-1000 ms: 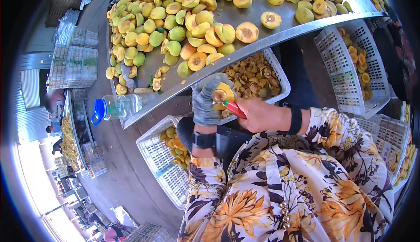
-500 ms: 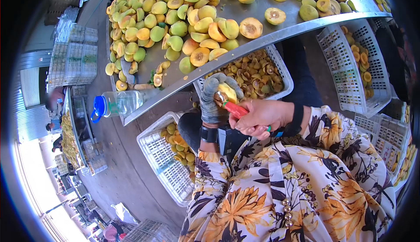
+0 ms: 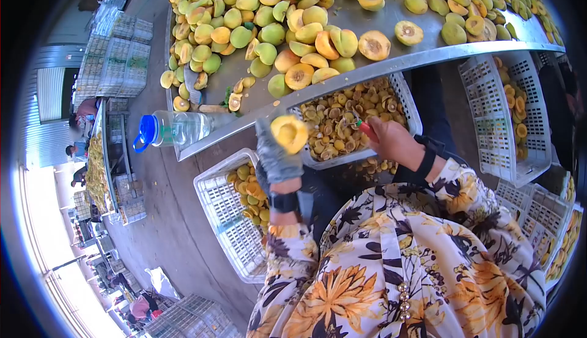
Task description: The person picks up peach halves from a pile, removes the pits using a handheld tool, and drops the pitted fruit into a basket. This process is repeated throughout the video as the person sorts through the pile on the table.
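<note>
Since half a second ago my two hands have come apart. The bare right hand (image 3: 391, 144) has swung right and farther out, carrying the red-handled pitting tool (image 3: 367, 129). It is now over the white slatted plastic basket of brown pits (image 3: 411, 107). The grey-gloved left hand (image 3: 276, 154) has stayed near the middle with the yellow-orange halved fruit (image 3: 289, 133).

The left fingers are curled up around the back of the fruit, gripping it from below, with its cut face and hollow turned toward my camera. It is held in the air just in front of the near edge of the long steel table (image 3: 367, 69), to the left of the pit basket.

The right fingers are closed tight round the tool's handle, so only its red end shows past the knuckles, just above the pits.

Green and yellow fruit, whole and halved, is heaped across the table. A clear plastic water bottle with a blue cap (image 3: 177, 129) lies on its side at the table's near left corner. Below the left hand, near and to the left, stands a white plastic crate of fruit halves (image 3: 226, 234).
</note>
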A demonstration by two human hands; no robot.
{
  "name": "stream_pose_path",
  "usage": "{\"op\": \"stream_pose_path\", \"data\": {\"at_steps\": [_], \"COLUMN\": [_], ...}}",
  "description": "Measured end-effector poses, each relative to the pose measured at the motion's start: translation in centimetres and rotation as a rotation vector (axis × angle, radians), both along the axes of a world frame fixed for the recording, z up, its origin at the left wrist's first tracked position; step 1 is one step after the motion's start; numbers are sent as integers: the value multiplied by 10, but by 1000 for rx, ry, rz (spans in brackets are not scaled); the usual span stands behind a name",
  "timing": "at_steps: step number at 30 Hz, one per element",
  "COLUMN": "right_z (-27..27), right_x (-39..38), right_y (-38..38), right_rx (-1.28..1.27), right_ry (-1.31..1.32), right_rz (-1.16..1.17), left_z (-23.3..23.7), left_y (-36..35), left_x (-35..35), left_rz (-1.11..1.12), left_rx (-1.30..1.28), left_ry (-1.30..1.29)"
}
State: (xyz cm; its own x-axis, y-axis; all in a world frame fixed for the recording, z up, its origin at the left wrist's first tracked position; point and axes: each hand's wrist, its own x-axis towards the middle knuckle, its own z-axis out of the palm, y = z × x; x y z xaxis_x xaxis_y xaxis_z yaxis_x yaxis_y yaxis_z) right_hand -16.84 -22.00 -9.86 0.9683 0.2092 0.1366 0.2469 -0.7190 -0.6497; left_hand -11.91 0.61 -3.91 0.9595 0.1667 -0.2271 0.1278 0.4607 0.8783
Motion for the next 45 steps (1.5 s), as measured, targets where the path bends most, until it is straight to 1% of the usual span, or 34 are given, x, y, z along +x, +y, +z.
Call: {"op": "stream_pose_path", "data": {"at_steps": [1, 2, 3, 4, 5, 7, 8, 10, 12, 13, 14, 15, 16, 17, 19, 20, 21, 23, 24, 25, 27, 28, 30, 31, 33, 34, 35, 37, 38, 40, 41, 43, 45], "right_z": [18, 28, 26, 21, 18, 20, 17, 18, 24, 27, 30, 32, 29, 28, 25, 19, 17, 23, 26, 32, 43, 50, 66, 69, 73, 78, 77, 73, 72, 63, 60, 64, 64], "right_x": [3, 1, -1, -2, -2, -2, -2, -4, -5, -7, -9, -12, -15, -19, -27, -29, -31, -29, -27, -24, -19, -15, -5, 0, 6, 7, 8, 8, 6, 1, -1, -6, -10], "right_y": [-1, -1, -2, -3, -4, -3, -1, 5, 10, 10, 9, 7, 4, -1, -11, -14, -15, -16, -15, -12, -4, 0, 12, 19, 31, 35, 39, 45, 45, 44, 43, 41, 37], "right_rx": [91, 186, 188, 186, 185, 169, 151, 133, 142, 136, 148, 159, 181, 173, 251, 228, 229, 315, 317, 332, 354, 365, 410, 409, 319, 333, 328, 358, 355, 374, 398, 402, 431], "right_ry": [152, 310, 306, 278, 250, 278, 233, 191, 111, 102, 153, 205, 157, 152, 285, 201, 200, 251, 246, 234, 229, 243, 294, 296, 73, 123, 129, 119, 175, 163, 148, 113, 122], "right_rz": [-27, -56, -56, -40, -26, -31, -9, 17, 21, 14, -8, -32, -38, -50, -136, -143, -141, -208, -205, -210, -220, -199, -151, -144, -15, 9, 1, -19, -35, -75, -103, -136, -198], "left_z": [-1, -6, -16, -37, -54, 13, 12, 32, 30, 25, 20, 13, 10, 9, 11, 10, 11, 15, 13, 10, 0, 12, 32, 27, 14, 26, 15, 23, 19, 10, 8, 10, 9], "left_y": [11, 31, 61, 125, 172, 145, 152, 123, 96, 73, 50, 35, 22, 14, 0, -4, -3, 1, 12, 24, 46, 43, 29, 24, 10, -1, -6, -27, -34, -48, -53, -64, -70], "left_x": [-3, -13, -23, -26, -23, -23, -17, 15, 59, 79, 98, 117, 132, 145, 161, 163, 161, 155, 154, 149, 132, 115, 83, 73, 56, 47, 42, 27, 25, 20, 18, 15, 13], "left_rz": [53, 26, -5, -81, -158, -167, -85, -61, -271, -297, -322, -513, -707, -711, -1006, -971, -970, -809, -801, -801, -466, -465, -483, -476, -225, -463, -348, -286, -297, -314, -321, -278, -253], "left_rx": [31, 411, 791, 899, 998, 1634, 1554, 1497, 1532, 1618, 1702, 1751, 1794, 1787, 1865, 1896, 1898, 1941, 1847, 1851, 838, 842, -56, -55, -274, -446, -364, -345, -351, -271, -278, -211, -199], "left_ry": [-5, -209, -416, -188, 45, 296, 203, 121, 1, -35, -76, -54, -32, -49, 61, 58, 58, 16, 4, 4, -56, -48, -160, -160, 31, 102, 188, 277, 280, 65, 68, -35, -45]}}
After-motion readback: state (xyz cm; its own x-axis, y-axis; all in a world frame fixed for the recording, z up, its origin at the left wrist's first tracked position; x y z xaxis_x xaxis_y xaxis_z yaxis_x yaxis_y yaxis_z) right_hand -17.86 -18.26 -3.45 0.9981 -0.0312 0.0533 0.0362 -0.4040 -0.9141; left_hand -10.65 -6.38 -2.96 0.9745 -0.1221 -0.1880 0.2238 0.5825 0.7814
